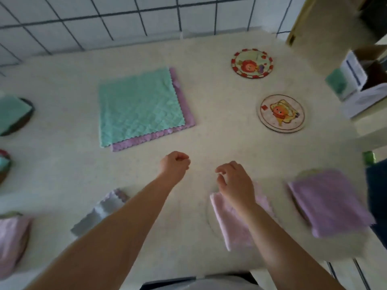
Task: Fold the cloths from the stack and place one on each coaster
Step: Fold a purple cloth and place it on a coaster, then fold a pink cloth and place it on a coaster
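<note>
**Cloth placement partly complete; two coasters uncovered**

A stack of two unfolded cloths is seen at upper centre of the frame, a green cloth lying on a purple cloth whose edges show at the right and lower sides. Both are judged still to be folded.

Two round picture coasters are found bare at upper right: the far coaster and the near coaster. Neither carries a cloth.

Folded cloths are noted elsewhere. A pink folded cloth lies at lower centre-right over a faint round outline, taken to be a coaster. A purple folded cloth lies at lower right, with a rim showing at its upper edge. A grey folded cloth lies at lower left centre; no coaster can be made out beneath it. At the left edge, a green folded cloth rests on a dark round coaster, and further covered items are only partly in view.

The left hand is held above the bare worktop, its fingers curled in and gripping nothing. The right hand hovers over the upper end of the pink folded cloth, fingers loosely bent and empty; contact cannot be told.

Nothing obstructs the stack. A box of clutter stands at the right edge, near the bare coasters.
</note>
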